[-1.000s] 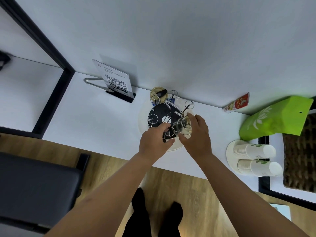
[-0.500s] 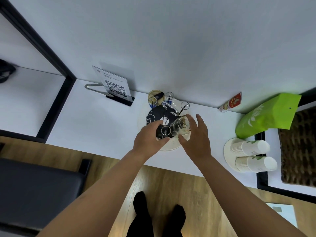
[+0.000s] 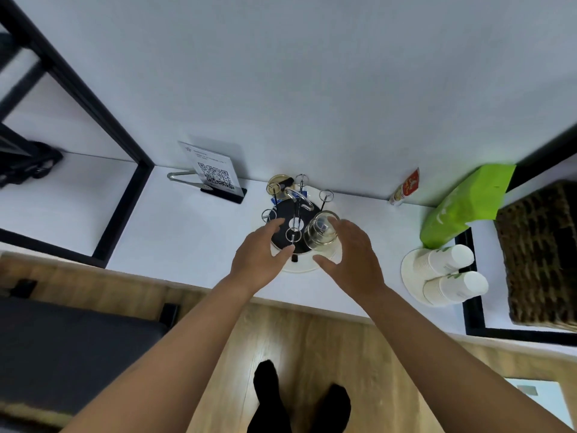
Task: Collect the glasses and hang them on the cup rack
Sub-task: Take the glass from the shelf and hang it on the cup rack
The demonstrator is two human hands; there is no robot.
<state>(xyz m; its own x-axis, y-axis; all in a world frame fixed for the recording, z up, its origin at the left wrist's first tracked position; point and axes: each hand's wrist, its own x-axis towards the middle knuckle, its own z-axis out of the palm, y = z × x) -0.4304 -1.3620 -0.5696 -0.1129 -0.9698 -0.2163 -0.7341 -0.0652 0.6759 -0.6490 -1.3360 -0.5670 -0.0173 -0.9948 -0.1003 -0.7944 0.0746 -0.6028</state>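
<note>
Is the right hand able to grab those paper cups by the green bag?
Probably yes. The right hand is open and holds nothing, and the stacked paper cups lie just to its right on the white counter with nothing between them.

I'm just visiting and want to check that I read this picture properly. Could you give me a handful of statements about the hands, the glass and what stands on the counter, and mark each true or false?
1. A clear glass sits upside down on the cup rack. True.
2. The right hand grips the glass tightly. False: its fingers are spread and relaxed beside the glass, holding nothing.
3. The left hand is open, next to the rack. True.
4. Every peg of the rack carries a glass. False: only one glass shows; the other ring-topped pegs are bare.
5. Two stacks of paper cups lie on their sides to the right of the rack. True.
6. The QR code sign lies flat on the floor. False: it stands on the counter near the wall.
</note>
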